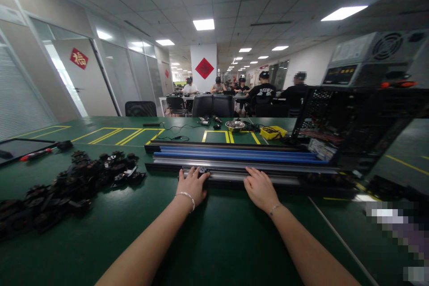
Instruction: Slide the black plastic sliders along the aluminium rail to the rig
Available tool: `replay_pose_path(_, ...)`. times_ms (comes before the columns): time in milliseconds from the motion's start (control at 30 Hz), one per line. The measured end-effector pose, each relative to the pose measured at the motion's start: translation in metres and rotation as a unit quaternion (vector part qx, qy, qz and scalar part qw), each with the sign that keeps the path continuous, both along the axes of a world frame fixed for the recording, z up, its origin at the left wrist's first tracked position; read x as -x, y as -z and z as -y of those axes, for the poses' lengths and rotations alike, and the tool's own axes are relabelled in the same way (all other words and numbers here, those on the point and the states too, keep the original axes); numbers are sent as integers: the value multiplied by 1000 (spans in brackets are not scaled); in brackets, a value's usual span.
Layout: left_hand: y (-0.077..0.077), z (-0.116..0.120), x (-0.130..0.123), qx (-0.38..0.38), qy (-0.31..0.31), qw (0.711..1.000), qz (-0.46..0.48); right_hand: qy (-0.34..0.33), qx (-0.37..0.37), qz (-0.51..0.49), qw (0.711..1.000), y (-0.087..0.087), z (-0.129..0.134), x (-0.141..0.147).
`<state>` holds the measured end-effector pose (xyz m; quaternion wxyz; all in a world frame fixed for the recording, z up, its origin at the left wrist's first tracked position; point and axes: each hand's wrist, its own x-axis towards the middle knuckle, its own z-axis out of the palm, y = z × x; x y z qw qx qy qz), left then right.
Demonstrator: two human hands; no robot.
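Observation:
Several long rails lie side by side across the green table, among them a blue strip (234, 153) and a silver-grey strip (231, 178) nearest me. My left hand (191, 187) rests with spread fingers at the near strip's left part. A small dark metal piece (203, 170) sits between its index finger and thumb; whether they press on it I cannot make out. Farther right, my right hand (261, 189) lays its outstretched fingers over the same strip, palm down, with nothing visible in it.
To the left lies a heap of black parts (83, 181), with a red screwdriver (35, 155) behind it. A computer case (348, 129) stands on the right, a power supply (372, 53) on top. Behind the rails are a metal bowl (235, 125) and a yellow tray (273, 132). People sit farther back.

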<state>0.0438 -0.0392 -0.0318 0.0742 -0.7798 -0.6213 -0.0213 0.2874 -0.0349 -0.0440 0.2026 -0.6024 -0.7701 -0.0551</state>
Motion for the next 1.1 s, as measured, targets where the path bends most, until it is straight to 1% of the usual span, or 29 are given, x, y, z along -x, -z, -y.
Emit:
replay_pose_path(333, 6, -3, 18, 12, -33, 999, 2, -5, 6, -6, 1000, -2, 1, 0)
replay_pose_path(667, 1, 0, 29, 32, -71, 997, 7, -7, 2, -5, 1000, 0, 0, -1)
replay_pose_path(1100, 2, -2, 46, 29, -71, 997, 17, -13, 4, -12, 1000, -1, -1, -1)
